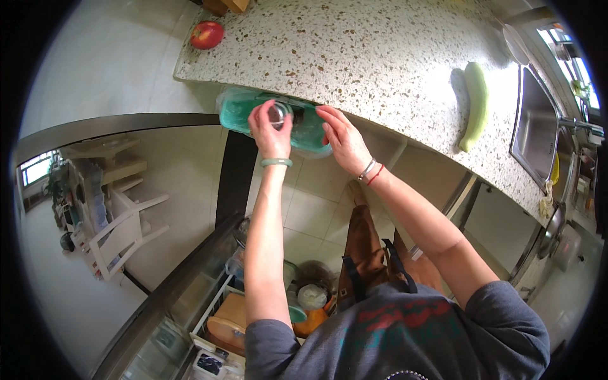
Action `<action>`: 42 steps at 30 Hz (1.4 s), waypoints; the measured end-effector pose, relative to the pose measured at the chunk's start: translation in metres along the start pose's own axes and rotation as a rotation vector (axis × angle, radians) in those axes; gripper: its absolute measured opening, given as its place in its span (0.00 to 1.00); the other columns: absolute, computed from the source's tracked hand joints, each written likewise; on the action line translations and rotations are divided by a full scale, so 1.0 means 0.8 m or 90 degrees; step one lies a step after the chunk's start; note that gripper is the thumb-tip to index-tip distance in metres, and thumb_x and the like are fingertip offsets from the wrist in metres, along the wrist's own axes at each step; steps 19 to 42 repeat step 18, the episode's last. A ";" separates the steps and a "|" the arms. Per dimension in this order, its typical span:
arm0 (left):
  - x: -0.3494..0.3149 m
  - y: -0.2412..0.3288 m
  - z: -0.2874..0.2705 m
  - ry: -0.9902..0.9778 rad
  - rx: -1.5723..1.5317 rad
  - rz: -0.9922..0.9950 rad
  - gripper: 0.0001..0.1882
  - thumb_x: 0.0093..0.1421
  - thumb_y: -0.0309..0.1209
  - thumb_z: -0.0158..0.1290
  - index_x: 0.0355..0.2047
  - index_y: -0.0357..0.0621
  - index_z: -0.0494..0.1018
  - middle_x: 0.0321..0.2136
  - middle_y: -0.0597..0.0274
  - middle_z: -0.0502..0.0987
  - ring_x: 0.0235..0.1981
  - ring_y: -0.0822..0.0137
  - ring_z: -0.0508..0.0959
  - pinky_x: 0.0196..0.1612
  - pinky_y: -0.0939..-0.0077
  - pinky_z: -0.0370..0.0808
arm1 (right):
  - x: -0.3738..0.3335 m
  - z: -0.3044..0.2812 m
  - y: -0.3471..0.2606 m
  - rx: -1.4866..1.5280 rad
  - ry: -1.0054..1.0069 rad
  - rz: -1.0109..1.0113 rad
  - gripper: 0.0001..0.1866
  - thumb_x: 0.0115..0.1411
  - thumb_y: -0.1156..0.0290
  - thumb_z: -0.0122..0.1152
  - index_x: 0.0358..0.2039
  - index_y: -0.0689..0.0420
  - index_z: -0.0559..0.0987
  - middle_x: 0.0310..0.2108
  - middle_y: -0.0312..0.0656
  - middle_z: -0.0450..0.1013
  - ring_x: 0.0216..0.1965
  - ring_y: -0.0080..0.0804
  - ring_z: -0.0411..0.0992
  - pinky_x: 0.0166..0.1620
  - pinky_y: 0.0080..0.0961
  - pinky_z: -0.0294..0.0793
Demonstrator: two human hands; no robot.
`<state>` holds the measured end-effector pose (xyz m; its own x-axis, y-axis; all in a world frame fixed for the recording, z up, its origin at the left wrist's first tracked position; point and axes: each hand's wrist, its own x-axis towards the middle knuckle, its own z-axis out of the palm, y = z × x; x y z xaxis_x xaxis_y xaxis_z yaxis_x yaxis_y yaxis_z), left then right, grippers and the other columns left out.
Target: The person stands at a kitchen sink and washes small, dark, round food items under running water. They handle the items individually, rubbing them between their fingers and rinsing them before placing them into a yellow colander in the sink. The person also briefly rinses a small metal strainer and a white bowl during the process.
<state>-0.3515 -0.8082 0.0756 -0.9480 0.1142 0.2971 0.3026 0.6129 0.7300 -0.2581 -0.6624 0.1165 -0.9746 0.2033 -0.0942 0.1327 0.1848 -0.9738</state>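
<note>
A teal plastic bin (236,107), with a clear bag over its rim, hangs at the counter's front edge. My left hand (270,130) is over it, fingers curled round a small clear round container (278,114) with something dark showing in it. I cannot make out whether the dark part is its contents or what lies behind. My right hand (344,140) is by the bin's right end, fingers stretched toward the counter edge, with nothing visible in them.
On the speckled counter (354,54) are a red apple (207,35) at the far left and a long pale green gourd (475,106) at the right. Beyond the gourd is a metal sink (537,120). A white chair (130,228) stands at the left; shelves with a wooden board (228,323) are nearby.
</note>
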 end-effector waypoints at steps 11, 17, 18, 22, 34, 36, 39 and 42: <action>-0.001 -0.019 -0.009 0.015 -0.239 -0.135 0.23 0.48 0.27 0.60 0.45 0.48 0.68 0.42 0.60 0.68 0.43 0.64 0.70 0.47 0.74 0.67 | -0.005 0.008 0.004 -0.095 0.062 -0.082 0.18 0.53 0.83 0.45 0.46 0.59 0.70 0.47 0.46 0.66 0.32 0.41 0.72 0.36 0.30 0.72; -0.001 -0.035 -0.043 -0.091 -0.865 -0.477 0.24 0.60 0.41 0.45 0.54 0.44 0.60 0.51 0.57 0.64 0.53 0.59 0.65 0.53 0.55 0.62 | 0.003 0.018 0.001 -0.093 -0.065 -0.023 0.19 0.53 0.81 0.48 0.46 0.54 0.72 0.42 0.46 0.68 0.36 0.43 0.71 0.38 0.32 0.72; -0.004 -0.056 -0.044 -0.113 -0.918 -0.485 0.27 0.59 0.45 0.45 0.54 0.43 0.59 0.54 0.57 0.62 0.55 0.57 0.63 0.54 0.52 0.61 | 0.006 0.025 0.001 -0.106 -0.085 -0.029 0.18 0.53 0.80 0.49 0.46 0.55 0.71 0.42 0.46 0.68 0.37 0.43 0.71 0.38 0.32 0.72; -0.004 -0.056 -0.044 -0.113 -0.918 -0.485 0.27 0.59 0.45 0.45 0.54 0.43 0.59 0.54 0.57 0.62 0.55 0.57 0.63 0.54 0.52 0.61 | 0.006 0.025 0.001 -0.106 -0.085 -0.029 0.18 0.53 0.80 0.49 0.46 0.55 0.71 0.42 0.46 0.68 0.37 0.43 0.71 0.38 0.32 0.72; -0.004 -0.056 -0.044 -0.113 -0.918 -0.485 0.27 0.59 0.45 0.45 0.54 0.43 0.59 0.54 0.57 0.62 0.55 0.57 0.63 0.54 0.52 0.61 | 0.006 0.025 0.001 -0.106 -0.085 -0.029 0.18 0.53 0.80 0.49 0.46 0.55 0.71 0.42 0.46 0.68 0.37 0.43 0.71 0.38 0.32 0.72; -0.004 -0.056 -0.044 -0.113 -0.918 -0.485 0.27 0.59 0.45 0.45 0.54 0.43 0.59 0.54 0.57 0.62 0.55 0.57 0.63 0.54 0.52 0.61 | 0.006 0.025 0.001 -0.106 -0.085 -0.029 0.18 0.53 0.80 0.49 0.46 0.55 0.71 0.42 0.46 0.68 0.37 0.43 0.71 0.38 0.32 0.72; -0.004 -0.056 -0.044 -0.113 -0.918 -0.485 0.27 0.59 0.45 0.45 0.54 0.43 0.59 0.54 0.57 0.62 0.55 0.57 0.63 0.54 0.52 0.61 | 0.006 0.025 0.001 -0.106 -0.085 -0.029 0.18 0.53 0.80 0.49 0.46 0.55 0.71 0.42 0.46 0.68 0.37 0.43 0.71 0.38 0.32 0.72; -0.004 -0.056 -0.044 -0.113 -0.918 -0.485 0.27 0.59 0.45 0.45 0.54 0.43 0.59 0.54 0.57 0.62 0.55 0.57 0.63 0.54 0.52 0.61 | 0.006 0.025 0.001 -0.106 -0.085 -0.029 0.18 0.53 0.80 0.49 0.46 0.55 0.71 0.42 0.46 0.68 0.37 0.43 0.71 0.38 0.32 0.72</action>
